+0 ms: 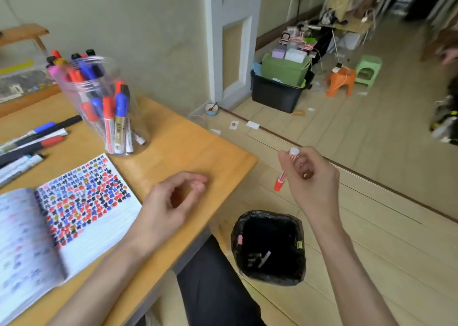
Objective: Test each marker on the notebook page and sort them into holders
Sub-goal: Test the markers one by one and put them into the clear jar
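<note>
My right hand (309, 174) pinches a red marker (279, 183) out past the bench (198, 147) edge, above the bin (236, 251). My left hand (171, 202) rests loosely curled and empty beside the notebook (99, 216), near the holder (116, 107).

- The head view looks forward and down from above the right corner of a light wooden table (188, 147).
- It sits close: both bare forearms enter from the lower edge, left hand (171, 202) over the table, right hand (309, 177) beyond its edge.
- The wide lens takes in a black-lined waste bin (270, 214) below and pale plank floor (371, 202) beyond.
</note>
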### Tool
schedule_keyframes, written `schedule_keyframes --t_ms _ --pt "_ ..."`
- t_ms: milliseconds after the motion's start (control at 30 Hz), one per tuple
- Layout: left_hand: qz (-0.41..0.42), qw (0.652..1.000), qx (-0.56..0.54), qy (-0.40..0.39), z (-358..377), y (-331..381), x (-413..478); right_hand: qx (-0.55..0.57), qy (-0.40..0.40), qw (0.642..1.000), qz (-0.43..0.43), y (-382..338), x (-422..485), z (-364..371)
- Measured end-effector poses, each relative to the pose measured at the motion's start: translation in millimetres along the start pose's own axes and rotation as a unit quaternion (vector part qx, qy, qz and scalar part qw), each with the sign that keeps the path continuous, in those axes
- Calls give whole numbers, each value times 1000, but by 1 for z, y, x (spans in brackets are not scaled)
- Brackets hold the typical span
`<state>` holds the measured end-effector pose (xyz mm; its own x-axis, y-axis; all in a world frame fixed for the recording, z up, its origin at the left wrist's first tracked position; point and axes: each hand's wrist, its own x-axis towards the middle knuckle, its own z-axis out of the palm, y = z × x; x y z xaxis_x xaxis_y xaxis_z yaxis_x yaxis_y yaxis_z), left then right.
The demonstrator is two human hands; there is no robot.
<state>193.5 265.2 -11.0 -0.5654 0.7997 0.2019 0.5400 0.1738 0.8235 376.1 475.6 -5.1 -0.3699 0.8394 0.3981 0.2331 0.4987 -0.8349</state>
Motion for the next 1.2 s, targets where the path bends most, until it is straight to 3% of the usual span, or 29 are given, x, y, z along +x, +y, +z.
schedule_keyframes --t_ms 267,600,1000,1200 --pt "2 1000 3 5 -2 2 -1 -23 1 1000 -4 6 -3 12" --pt "-11 997 3 72 -52 -9 -20 45 -142 985 -91 -65 -19 79" --pt "-99 969 11 225 -145 -60 -103 135 -312 921 -188 -150 -78 214" --pt "-127 944 -50 302 -167 -80 -109 83 -422 876 -219 -184 -86 275"
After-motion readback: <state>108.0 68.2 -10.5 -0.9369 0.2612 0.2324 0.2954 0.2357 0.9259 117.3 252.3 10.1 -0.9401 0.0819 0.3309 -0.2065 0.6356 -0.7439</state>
